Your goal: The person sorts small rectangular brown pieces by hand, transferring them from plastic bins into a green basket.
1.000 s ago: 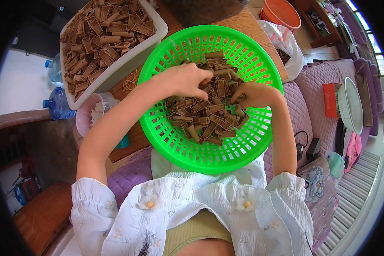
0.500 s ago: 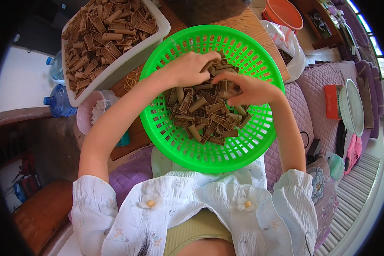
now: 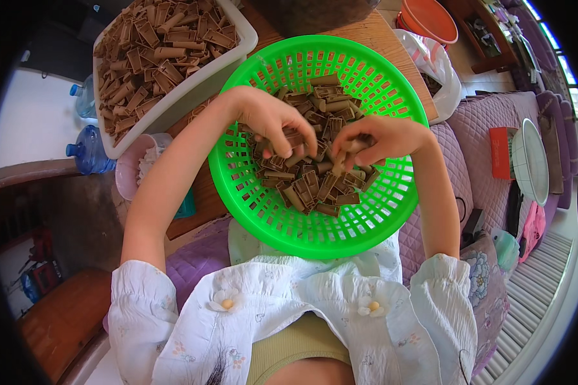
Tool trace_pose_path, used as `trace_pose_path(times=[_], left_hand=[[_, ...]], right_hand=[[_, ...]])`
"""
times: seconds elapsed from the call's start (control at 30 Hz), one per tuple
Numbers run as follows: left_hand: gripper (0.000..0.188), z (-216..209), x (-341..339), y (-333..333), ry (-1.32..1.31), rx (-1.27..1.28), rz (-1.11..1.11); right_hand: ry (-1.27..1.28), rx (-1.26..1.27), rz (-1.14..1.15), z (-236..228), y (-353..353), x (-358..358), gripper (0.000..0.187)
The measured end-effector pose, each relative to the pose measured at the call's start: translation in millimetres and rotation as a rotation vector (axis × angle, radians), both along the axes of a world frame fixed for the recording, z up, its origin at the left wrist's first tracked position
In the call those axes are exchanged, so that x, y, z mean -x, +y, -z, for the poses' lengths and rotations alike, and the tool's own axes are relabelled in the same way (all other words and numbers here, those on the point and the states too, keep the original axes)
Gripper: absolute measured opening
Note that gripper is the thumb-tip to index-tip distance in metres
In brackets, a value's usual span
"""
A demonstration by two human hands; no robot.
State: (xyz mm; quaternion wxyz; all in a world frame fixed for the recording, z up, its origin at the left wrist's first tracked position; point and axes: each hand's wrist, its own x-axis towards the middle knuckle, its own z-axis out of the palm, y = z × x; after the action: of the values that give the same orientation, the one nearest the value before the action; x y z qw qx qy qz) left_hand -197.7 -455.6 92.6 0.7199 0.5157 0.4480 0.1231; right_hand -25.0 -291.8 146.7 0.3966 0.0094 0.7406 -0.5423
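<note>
A green slotted plastic basket point(image 3: 231, 196) rests on my lap against the table edge, with a heap of small brown, trough-shaped plastic pieces point(image 3: 305, 186) in it. Over the heap's left side, my left hand point(image 3: 273, 122) curls its fingers around one or more brown pieces, partly hidden behind the fingers. To the right, my right hand point(image 3: 385, 138) pinches a light brown plastic piece point(image 3: 347, 154) between thumb and fingers, blurred by motion. Both hands are close together, just above the other pieces.
A whitish bin point(image 3: 237, 61) full of similar brown pieces stands at the upper left on the wooden table point(image 3: 372, 32). Beside it are a pink container point(image 3: 127, 173) and blue water bottles point(image 3: 90, 151). A white bag point(image 3: 446, 90) and a quilted purple sofa point(image 3: 488, 141) are at right.
My left hand has moved left and toward me from the far part of the heap, its fingers now curled. My right hand has shifted slightly right, now pinching a light brown piece.
</note>
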Motion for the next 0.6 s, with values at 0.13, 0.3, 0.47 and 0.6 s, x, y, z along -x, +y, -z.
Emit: trace_pose_path(times=[0.13, 0.3, 0.47, 0.6], left_hand=[[0.051, -3.2, -7.6, 7.0, 0.182, -0.031, 0.258], [0.048, -1.9, -8.9, 3.7, 0.219, -0.047, 0.211], [0.033, 3.8, -6.9, 3.1, -0.045, -0.189, 0.004], [0.018, -21.6, 2.9, -4.3, -0.19, -0.274, -0.463]], right_hand=[[0.233, 0.276, 0.104, 7.7, 23.3, -11.4, 0.037], [0.304, 0.5, 0.231, 16.1, 33.6, -12.5, 0.043], [0.192, 0.792, 0.395, 18.4, 35.3, -16.9, 0.049], [0.157, 0.891, 0.639, 3.5, 26.8, 0.4, 0.047]])
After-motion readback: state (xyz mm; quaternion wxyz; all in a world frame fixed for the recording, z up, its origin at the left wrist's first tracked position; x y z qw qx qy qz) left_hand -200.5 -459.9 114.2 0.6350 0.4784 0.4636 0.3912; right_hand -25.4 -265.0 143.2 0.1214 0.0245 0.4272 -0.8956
